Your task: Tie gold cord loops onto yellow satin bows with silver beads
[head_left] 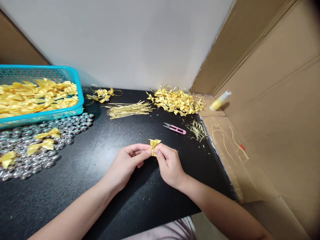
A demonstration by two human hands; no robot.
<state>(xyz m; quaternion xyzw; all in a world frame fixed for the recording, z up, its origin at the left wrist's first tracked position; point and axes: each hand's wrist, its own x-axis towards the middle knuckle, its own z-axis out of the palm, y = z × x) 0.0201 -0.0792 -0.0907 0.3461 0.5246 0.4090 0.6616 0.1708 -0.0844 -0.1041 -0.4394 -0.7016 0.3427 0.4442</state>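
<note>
Between my two hands is a small yellow ribbon bow (pixel 155 144), held just above the black table (pixel 100 186). My left hand (pixel 128 160) pinches it from the left with thumb and forefinger. From the right, my right hand (pixel 170 165) grips the bow, its fingers curled and its thumb pressed on the ribbon. A thin golden strand shows at the bow's upper left. Beyond the hands lie pink thread snips (pixel 176 129) and a bundle of gold twist ties (pixel 128 110).
At the left, a turquoise basket (pixel 79 85) holds many yellow bows, with silver beads (pixel 47 156) before it. A heap of tied bows (pixel 175 101) lies at the back right, beside thread scraps (pixel 197 130). A thread spool (pixel 220 100) stands on cardboard. A few looped bows (pixel 102 95) lie behind.
</note>
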